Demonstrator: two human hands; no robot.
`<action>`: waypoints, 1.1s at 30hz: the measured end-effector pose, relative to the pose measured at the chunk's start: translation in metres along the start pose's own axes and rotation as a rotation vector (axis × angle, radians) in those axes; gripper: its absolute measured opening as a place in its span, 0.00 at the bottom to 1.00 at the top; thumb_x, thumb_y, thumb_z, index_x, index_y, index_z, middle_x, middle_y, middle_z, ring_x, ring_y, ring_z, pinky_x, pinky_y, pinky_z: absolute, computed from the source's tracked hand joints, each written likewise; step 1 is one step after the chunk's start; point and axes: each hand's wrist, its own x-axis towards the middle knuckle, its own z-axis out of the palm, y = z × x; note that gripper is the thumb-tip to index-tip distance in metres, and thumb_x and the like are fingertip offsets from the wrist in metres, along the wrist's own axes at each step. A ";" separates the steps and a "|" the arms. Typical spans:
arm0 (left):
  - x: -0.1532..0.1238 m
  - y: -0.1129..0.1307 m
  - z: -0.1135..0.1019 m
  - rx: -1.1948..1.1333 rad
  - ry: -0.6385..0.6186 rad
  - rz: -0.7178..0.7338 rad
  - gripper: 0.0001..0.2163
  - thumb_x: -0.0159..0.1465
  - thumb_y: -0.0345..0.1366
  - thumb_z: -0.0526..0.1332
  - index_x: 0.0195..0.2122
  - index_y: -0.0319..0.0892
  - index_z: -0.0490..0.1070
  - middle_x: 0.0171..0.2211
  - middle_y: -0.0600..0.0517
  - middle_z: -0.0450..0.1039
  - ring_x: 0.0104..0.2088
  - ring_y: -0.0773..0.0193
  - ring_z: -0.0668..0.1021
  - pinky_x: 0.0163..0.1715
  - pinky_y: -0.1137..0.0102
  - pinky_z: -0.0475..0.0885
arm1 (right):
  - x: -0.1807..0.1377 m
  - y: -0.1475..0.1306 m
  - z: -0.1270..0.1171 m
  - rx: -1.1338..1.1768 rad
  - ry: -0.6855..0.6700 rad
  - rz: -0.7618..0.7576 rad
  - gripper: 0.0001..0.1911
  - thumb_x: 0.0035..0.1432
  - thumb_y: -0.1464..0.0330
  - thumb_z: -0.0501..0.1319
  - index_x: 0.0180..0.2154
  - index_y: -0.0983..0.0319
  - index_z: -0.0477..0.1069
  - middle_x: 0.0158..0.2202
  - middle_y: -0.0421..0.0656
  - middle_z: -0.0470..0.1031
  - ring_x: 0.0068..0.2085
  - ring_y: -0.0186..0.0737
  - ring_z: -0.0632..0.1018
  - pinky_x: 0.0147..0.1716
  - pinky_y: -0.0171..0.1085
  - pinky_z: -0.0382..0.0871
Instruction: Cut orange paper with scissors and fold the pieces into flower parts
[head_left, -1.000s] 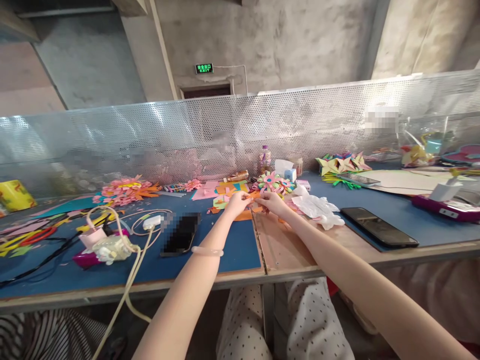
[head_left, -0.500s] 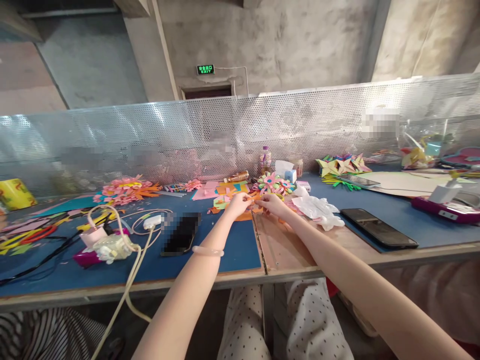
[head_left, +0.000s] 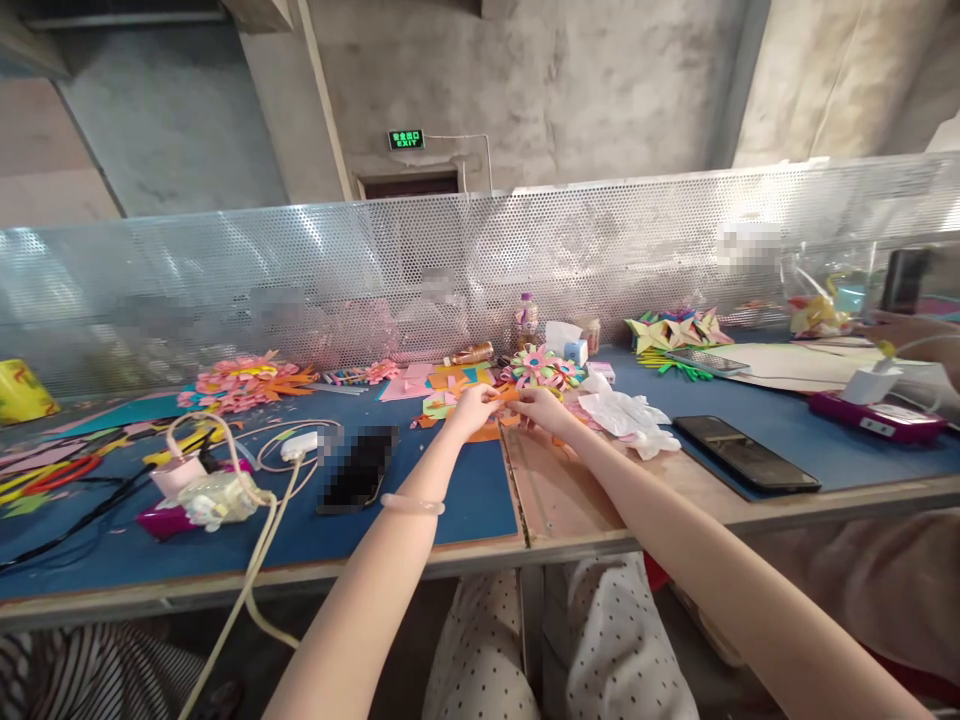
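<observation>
Both of my hands meet over the middle of the table in the head view. My left hand (head_left: 474, 411), with a pale bangle on its wrist, is closed on the left end of a piece of orange paper (head_left: 508, 395). The fingers of my right hand (head_left: 543, 408) pinch the same paper from the right. Its exact shape is partly hidden by my fingers. Orange and green paper pieces (head_left: 436, 407) lie around my left hand. Just behind the hands sits a pink and green paper flower (head_left: 536, 367).
A crumpled white plastic bag (head_left: 626, 415) and a black phone (head_left: 744, 453) lie to the right. Another phone (head_left: 358, 470), cables and a power strip (head_left: 161, 522) lie left. Pink paper flowers (head_left: 244, 383) stand behind. A co-worker's hand (head_left: 919, 335) holds a phone at far right.
The co-worker's hand with a phone has come into view at the far right. My hands keep nearly the same pose on the orange paper; the view has shifted slightly.
</observation>
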 end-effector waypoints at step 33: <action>0.002 0.003 0.000 -0.277 0.018 -0.030 0.07 0.59 0.36 0.57 0.34 0.38 0.71 0.29 0.48 0.76 0.32 0.63 0.77 0.37 0.66 0.72 | 0.003 -0.001 0.009 -0.505 0.264 -0.394 0.12 0.49 0.60 0.60 0.32 0.62 0.66 0.33 0.43 0.69 0.30 0.36 0.69 0.32 0.35 0.62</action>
